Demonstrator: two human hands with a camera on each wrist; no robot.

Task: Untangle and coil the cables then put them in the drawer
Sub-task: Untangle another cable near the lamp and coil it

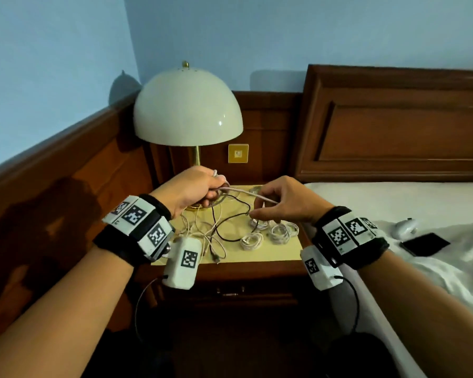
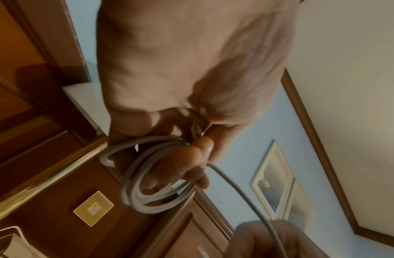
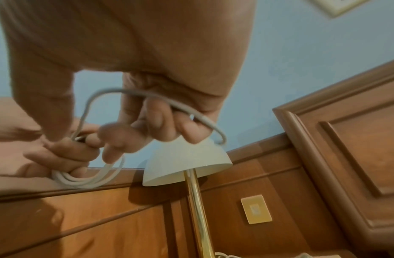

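Head view. Left hand (image 1: 194, 189) and right hand (image 1: 281, 200) raised above the bedside worktop (image 1: 292, 249), apart, joined by a taut span of pale cable (image 1: 246, 193). Left fingers curled round the gathered loops; right fingers pinching the free run. On the worktop: three coiled white cables (image 1: 271, 233) toward the right, a loose black cable (image 1: 230, 219) and a tangle of thin white cables (image 1: 200, 236) toward the left. Dome lamp (image 1: 187, 110) at the back of the worktop. Drawer front (image 1: 230, 291) below, shut. Bed (image 1: 421, 208) to the right, carrying a dark phone (image 1: 425, 244) and a small white device (image 1: 404, 227).

Left wrist view. Several turns of pale cable (image 2: 151, 174) looped over the curled left fingers (image 2: 187, 157); one strand leading off toward the right hand (image 2: 279, 239) at the lower edge. Plug end seemingly tucked near the thumb, blurred.

Right wrist view. Right fingers (image 3: 160, 122) curled over a slack bend of cable (image 3: 134, 92); left hand (image 3: 59, 157) beyond, gripping the coil (image 3: 85, 179). Lamp shade (image 3: 187, 162) behind.

Handling, as a judgement: light, limp, smooth-jacketed; apt to spring open if the coil grip loosens. Best held across all turns at one point on the coil, free run fed lightly through the other fingers. Plug ends the only rigid parts.
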